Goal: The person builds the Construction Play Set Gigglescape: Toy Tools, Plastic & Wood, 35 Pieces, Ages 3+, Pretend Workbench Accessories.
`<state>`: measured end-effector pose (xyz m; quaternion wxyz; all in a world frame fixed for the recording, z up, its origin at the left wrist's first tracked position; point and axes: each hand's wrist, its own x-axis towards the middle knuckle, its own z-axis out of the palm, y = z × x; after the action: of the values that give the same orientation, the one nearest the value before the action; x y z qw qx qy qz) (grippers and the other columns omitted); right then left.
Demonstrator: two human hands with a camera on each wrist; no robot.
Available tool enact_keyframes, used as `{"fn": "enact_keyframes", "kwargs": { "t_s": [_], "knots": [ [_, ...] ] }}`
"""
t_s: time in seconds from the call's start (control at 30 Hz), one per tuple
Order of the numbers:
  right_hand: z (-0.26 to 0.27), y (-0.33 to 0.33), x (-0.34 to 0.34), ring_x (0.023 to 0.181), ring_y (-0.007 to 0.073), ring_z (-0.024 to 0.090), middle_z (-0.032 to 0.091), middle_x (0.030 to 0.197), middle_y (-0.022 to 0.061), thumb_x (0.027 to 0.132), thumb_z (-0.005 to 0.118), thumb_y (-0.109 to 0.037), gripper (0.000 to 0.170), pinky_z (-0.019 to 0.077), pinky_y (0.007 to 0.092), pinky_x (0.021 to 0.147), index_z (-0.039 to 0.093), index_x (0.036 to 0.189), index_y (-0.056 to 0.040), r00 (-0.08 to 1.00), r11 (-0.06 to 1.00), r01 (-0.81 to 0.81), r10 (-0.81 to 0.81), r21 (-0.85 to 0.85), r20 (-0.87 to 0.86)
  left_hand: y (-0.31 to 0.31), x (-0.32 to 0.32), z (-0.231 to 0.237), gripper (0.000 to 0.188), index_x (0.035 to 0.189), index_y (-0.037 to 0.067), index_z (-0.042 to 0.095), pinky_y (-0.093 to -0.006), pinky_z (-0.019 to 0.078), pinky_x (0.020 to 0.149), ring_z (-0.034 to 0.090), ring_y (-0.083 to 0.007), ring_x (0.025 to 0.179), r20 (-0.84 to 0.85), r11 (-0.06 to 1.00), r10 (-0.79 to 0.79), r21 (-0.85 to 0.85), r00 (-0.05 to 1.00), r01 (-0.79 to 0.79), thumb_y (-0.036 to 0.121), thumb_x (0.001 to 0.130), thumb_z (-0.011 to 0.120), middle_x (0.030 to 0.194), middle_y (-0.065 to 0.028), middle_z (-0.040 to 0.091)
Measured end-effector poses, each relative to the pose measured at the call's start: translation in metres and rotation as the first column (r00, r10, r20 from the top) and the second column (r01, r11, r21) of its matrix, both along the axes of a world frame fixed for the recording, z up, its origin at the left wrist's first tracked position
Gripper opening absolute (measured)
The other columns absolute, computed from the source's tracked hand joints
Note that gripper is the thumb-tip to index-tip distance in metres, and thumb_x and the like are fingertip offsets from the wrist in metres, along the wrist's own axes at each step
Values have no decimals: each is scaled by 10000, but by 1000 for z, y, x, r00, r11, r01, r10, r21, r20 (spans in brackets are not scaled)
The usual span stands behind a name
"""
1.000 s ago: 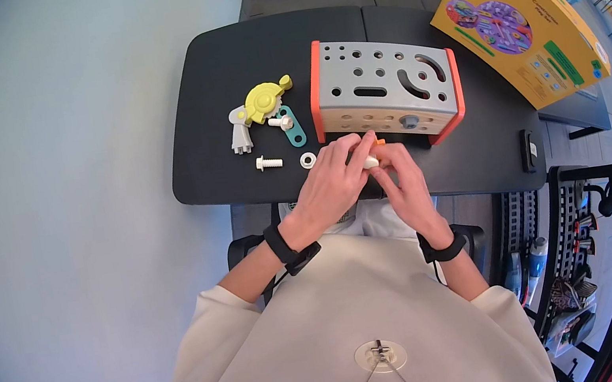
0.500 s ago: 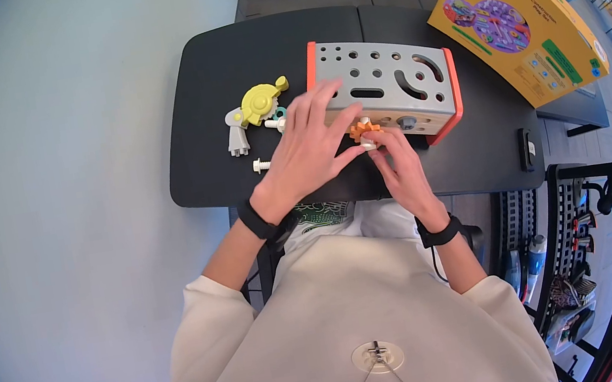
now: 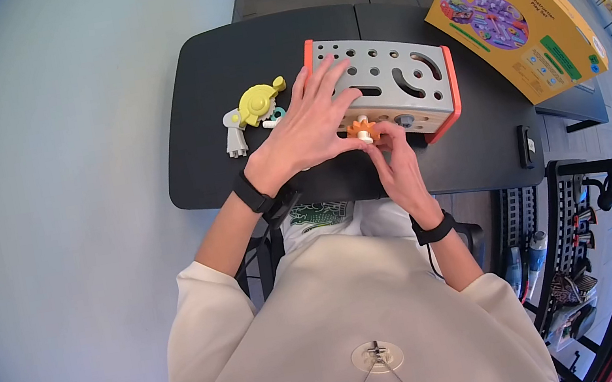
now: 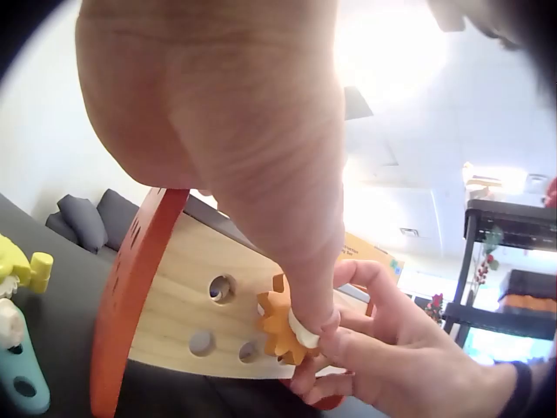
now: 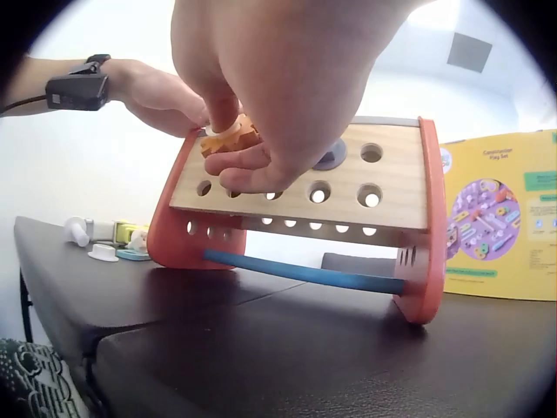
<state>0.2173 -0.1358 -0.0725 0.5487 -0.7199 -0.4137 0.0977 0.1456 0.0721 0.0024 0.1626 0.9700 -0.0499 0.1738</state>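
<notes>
An orange toy gear (image 3: 361,128) with a white bolt (image 4: 302,333) through its middle stands against the wooden side (image 5: 287,174) of a toy workbench (image 3: 383,71). My right hand (image 3: 401,172) pinches the gear from the right, its thumb at the bolt head and its fingers beside and under the teeth. The straight fingers of my left hand (image 3: 304,129) lie over the workbench's grey perforated top. Its thumb presses at the bolt head. My hands hide part of the gear and the bolt's far end.
A grey bolt head (image 3: 405,121) sits in the wooden side, right of the gear. Left on the black table (image 3: 221,56) lie a yellow-and-grey toy piece (image 3: 258,103), a teal strip (image 4: 21,366) and a white nut (image 5: 103,252). A yellow box (image 3: 513,30) stands behind, right.
The gear has moved up from the table's front edge to the workbench's side. My left hand has let go, spread its fingers and moved over the workbench top. My right hand stays with the gear.
</notes>
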Motion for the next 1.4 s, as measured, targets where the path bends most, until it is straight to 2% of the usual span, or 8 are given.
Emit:
{"fn": "enact_keyframes", "kwargs": {
  "t_s": [0.07, 0.17, 0.47, 0.9, 1.3, 1.4],
  "knots": [
    [-2, 4, 0, 1021, 308, 721, 656, 1222, 202, 1056, 623, -10, 382, 580, 395, 917, 487, 1412, -3, 994, 997, 23, -15, 74, -110, 0, 0, -1, 714, 1343, 61, 632, -616, 220, 1290, 280, -438, 1586, -37, 1000, -1, -21, 999, 0, 487, 827, 883, 1661, -211, 366],
    [9, 7, 2, 1084, 318, 725, 665, 1255, 218, 1059, 629, -22, 348, 584, 399, 945, 487, 1375, 10, 994, 999, 44, -45, -13, -99, 0, 1, -4, 670, 1345, 65, 625, -616, 208, 1296, 311, -413, 1578, -26, 1000, 4, -24, 1000, -5, 457, 858, 864, 1652, -206, 380],
    [15, 7, 7, 1064, 334, 748, 688, 1226, 219, 1068, 624, -37, 296, 600, 402, 904, 509, 1334, 23, 986, 999, 18, -23, -35, -168, -2, 0, -4, 623, 1336, 64, 614, -620, 213, 1292, 332, -404, 1571, -7, 1000, 13, -10, 1000, -13, 412, 878, 851, 1639, -196, 401],
    [15, 10, 4, 1060, 379, 756, 715, 1190, 247, 1074, 633, -70, 274, 601, 421, 875, 516, 1307, 15, 988, 996, 71, -78, -56, -134, -4, 0, -6, 581, 1299, 57, 616, -609, 235, 1291, 343, -388, 1569, 6, 998, 35, 47, 999, -35, 416, 895, 830, 1637, -168, 413],
    [12, 13, 11, 979, 314, 778, 733, 1173, 234, 1081, 623, -72, 281, 600, 390, 813, 505, 1326, -2, 980, 996, 74, -81, -50, -179, -9, 3, -9, 545, 1242, 47, 685, -595, 288, 1269, 407, -363, 1548, 70, 990, 110, 78, 992, -115, 408, 868, 848, 1598, -164, 510],
    [13, 14, 11, 954, 300, 782, 739, 1174, 228, 1087, 616, -83, 277, 600, 384, 785, 504, 1329, -6, 977, 992, 71, -90, -103, -191, -9, 2, -7, 526, 1220, 46, 704, -591, 299, 1263, 425, -359, 1538, 73, 991, 121, 54, 990, -125, 392, 854, 858, 1590, -160, 532]
  ]
}}
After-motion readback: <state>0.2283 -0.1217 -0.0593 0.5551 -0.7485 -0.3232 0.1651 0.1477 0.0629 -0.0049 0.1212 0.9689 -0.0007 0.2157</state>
